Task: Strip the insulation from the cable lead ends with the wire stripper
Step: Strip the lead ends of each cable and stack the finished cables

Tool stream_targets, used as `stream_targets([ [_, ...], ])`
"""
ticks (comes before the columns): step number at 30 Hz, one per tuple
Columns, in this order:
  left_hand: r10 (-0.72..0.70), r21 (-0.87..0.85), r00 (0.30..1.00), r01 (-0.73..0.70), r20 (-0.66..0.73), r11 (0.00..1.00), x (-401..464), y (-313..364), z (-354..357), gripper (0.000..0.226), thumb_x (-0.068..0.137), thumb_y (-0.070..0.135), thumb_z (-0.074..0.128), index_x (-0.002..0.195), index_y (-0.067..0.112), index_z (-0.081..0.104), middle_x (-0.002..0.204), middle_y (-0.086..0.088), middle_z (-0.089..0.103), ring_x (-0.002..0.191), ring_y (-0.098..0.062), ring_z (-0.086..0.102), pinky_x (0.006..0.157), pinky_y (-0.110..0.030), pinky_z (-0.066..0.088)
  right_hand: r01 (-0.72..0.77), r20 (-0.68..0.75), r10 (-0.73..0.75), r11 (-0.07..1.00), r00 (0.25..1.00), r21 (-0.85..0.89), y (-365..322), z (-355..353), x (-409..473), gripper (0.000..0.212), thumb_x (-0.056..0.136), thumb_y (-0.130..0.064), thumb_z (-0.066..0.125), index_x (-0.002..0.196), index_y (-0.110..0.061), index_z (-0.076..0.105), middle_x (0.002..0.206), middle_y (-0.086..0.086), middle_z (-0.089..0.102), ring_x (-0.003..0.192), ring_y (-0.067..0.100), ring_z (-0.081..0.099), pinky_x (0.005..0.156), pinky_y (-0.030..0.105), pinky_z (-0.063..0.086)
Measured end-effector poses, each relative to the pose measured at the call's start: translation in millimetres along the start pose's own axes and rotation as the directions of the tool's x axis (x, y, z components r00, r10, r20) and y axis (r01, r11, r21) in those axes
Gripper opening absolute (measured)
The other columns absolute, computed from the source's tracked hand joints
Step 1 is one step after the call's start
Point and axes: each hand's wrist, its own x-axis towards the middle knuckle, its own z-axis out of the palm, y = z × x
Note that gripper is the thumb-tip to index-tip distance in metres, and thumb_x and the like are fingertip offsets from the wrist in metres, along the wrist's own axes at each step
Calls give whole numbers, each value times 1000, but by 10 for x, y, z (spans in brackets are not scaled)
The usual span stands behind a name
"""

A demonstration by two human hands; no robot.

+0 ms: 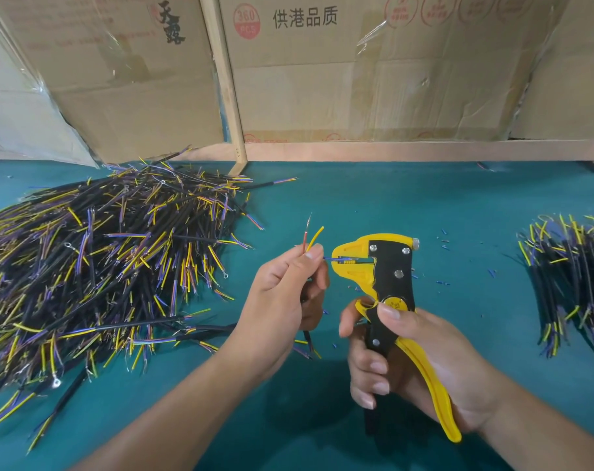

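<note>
Two bare hands meet over the teal felt-covered table (407,205), near the middle of the scene. The left hand (285,294) pinches a short black-sheathed cable (307,334) between thumb and curled fingers; the sheath runs down behind the palm and shows again below it. Three thin leads fan out above the fingers: a red lead (306,232) with bare strands at its tip and a yellow lead (316,236) both point up and away, while a blue lead (331,258) runs to the right into the jaws of the yellow-and-black wire stripper (387,277).

The right hand (411,362) grips the stripper's handles, thumb laid on the round yellow dial near the pivot and fingers curled round the black handle on the left; the yellow handle lies across the palm and its end sticks out toward the near edge. The tool's head points left, its jaws set round the blue lead just beside the left thumb.

A large heap of black cables with yellow, blue and purple leads (102,266) spreads over the left side of the table. A smaller bunch of the same cables (570,283) lies at the right edge. Small blue insulation scraps (445,247) are scattered on the felt to the right of the stripper. Taped brown cardboard boxes (356,79) with printed characters stand along the far side behind a pale wooden frame (227,90).
</note>
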Motion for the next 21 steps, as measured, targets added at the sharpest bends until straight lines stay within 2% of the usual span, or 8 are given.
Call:
stream_targets([
  [21, -8, 17, 1000, 7, 20, 1000, -14, -1, 3, 37, 97, 35, 49, 66, 15, 47, 67, -9, 19, 48, -16, 15, 43, -19, 21, -11, -34, 10, 1000, 999, -24, -9, 36, -16, 51, 81, -44, 81, 103, -1, 64, 64, 11, 38, 52, 23, 42, 57, 39, 45],
])
